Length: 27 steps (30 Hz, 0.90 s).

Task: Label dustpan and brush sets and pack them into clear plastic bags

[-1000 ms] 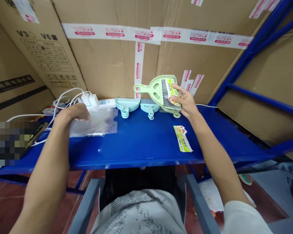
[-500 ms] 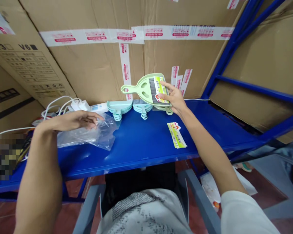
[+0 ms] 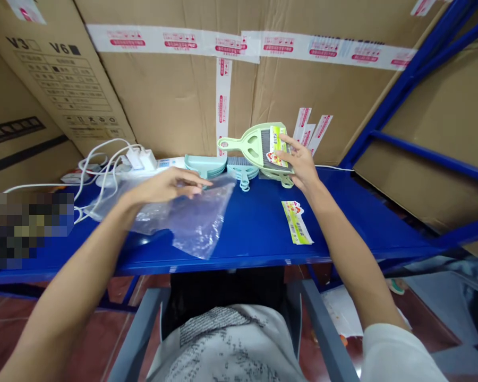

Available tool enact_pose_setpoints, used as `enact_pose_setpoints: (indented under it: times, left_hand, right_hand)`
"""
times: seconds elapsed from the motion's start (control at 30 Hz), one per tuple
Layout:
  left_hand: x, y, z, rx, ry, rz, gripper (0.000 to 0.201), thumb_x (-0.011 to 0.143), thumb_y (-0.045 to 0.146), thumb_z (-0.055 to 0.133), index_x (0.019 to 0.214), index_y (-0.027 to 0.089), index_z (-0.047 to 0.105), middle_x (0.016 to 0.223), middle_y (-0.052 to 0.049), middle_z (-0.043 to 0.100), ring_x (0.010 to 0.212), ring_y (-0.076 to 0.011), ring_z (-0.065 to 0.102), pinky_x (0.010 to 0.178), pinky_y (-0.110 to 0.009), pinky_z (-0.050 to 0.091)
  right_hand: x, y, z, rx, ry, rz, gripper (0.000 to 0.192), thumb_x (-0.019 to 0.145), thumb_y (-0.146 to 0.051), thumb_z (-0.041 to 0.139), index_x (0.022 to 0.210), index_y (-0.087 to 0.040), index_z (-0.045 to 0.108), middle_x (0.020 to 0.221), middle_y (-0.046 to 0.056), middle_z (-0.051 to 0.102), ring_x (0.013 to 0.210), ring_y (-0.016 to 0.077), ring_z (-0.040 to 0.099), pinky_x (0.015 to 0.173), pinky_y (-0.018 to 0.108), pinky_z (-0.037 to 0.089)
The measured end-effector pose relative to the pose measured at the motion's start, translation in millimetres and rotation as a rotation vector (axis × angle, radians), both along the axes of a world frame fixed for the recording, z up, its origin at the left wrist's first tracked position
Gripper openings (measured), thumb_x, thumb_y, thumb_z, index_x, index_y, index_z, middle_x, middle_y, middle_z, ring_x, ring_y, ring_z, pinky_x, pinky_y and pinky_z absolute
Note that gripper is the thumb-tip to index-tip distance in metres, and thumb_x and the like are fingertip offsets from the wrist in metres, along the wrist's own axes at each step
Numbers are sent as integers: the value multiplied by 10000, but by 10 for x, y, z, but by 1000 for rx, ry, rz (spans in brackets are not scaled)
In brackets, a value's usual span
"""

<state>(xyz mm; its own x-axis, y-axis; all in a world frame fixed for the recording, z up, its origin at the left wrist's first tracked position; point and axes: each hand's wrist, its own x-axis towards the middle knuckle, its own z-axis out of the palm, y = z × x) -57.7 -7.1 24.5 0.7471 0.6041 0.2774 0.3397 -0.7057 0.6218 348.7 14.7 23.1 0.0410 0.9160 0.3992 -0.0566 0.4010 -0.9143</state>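
Above the long blue desk (image 3: 258, 233), far middle | right hand (image 3: 301, 163) closes on pale-green plastic dustpan (image 3: 254, 144) with grey-bristled brush (image 3: 266, 142) and yellow-white card (image 3: 278, 144) | left hand (image 3: 168, 184), partly curled, pinches thin clear plastic bag (image 3: 201, 223), left | slack right grip could drop the card.

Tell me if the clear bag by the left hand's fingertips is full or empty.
Empty: the clear bag by the left hand looks thin and limp, with only blue table showing through.

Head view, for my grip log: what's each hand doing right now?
Left hand: closed, holding a clear plastic bag.
Right hand: closed, holding the green dustpan-and-brush set.
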Motion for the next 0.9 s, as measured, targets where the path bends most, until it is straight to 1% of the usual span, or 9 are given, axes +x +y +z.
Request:
enact_pose_setpoints:
  times: [0.07, 0.13, 0.2, 0.27, 0.4, 0.5, 0.63, 0.77, 0.9]
  left_hand:
    - [202, 71, -168, 4, 13, -78, 334, 1018, 404, 735, 1273, 213, 835, 1062, -96, 827, 902, -225, 769, 853, -345, 589]
    - [290, 144, -288, 30, 30, -113, 338, 999, 410, 765, 1275, 226, 830, 1131, -100, 829, 998, -246, 781, 908, -357, 588]
    - [273, 211, -355, 57, 67, -102, 341, 975, 417, 802, 1262, 234, 828, 1182, -99, 823, 1047, -251, 779, 921, -348, 582]
    - [212, 263, -388, 89, 107, -74, 297, 964, 421, 814, 1193, 233, 844, 1171, -94, 822, 1038, -248, 775, 906, -332, 571]
    - [172, 293, -403, 151, 125, -73, 203, 1001, 397, 746, 1027, 233, 862, 1018, -73, 815, 935, -228, 747, 857, -324, 542]
    - [217, 250, -379, 165, 72, -90, 219, 1036, 388, 707, 986, 234, 855, 979, -73, 799, 915, -224, 715, 861, -340, 530]
    - [262, 178, -324, 183, -53, -125, 152, 1038, 358, 737, 1002, 264, 851, 1005, -65, 802, 971, -230, 683, 937, -375, 511]
    - [298, 126, -294, 217, -181, -114, 98, 1007, 338, 789, 1015, 266, 855, 993, -64, 805, 974, -236, 661, 933, -384, 505]
    - [357, 60, -286, 210, -231, -72, 124, 990, 375, 814, 991, 257, 850, 958, -64, 787, 956, -245, 654, 927, -403, 511]
  right_hand:
    - [1, -3, 3, -2, -26, -11, 1133, 578, -422, 1040, 1600, -232, 588, 1348, 114, 768, 1269, 392, 720, 1103, 605, 635]
    - [1, -6, 5, 3, -75, -17, 1178, 605, -436, 1028, 1657, -249, 531, 1395, 117, 748, 1296, 403, 706, 1079, 620, 645]
    - [-4, -8, 7, 8, -108, -21, 1188, 625, -460, 1022, 1680, -278, 506, 1410, 113, 741, 1306, 406, 703, 1046, 620, 661]
    - [-17, -18, 10, 15, -108, -22, 1164, 621, -478, 1030, 1660, -287, 539, 1398, 112, 747, 1293, 401, 711, 1028, 604, 673]
    - [-56, -81, 33, 32, -88, 12, 946, 566, -457, 1064, 1431, -228, 753, 1378, 117, 760, 1269, 373, 724, 1066, 558, 665]
    - [-65, -162, 67, 11, -146, 107, 777, 565, -385, 1077, 1279, -203, 834, 1308, 112, 789, 1201, 333, 750, 1053, 520, 670]
    - [-23, -265, 127, -72, -324, 263, 713, 631, -350, 1057, 1297, -213, 844, 1179, 101, 820, 1044, 287, 782, 918, 453, 703]
    - [-2, -316, 162, -159, -492, 387, 653, 688, -358, 1026, 1306, -253, 845, 1177, 84, 830, 929, 242, 786, 785, 378, 706]
    - [-126, -337, 116, -245, -524, 511, 637, 688, -358, 1020, 1296, -274, 849, 1114, 75, 840, 824, 204, 774, 693, 322, 685]
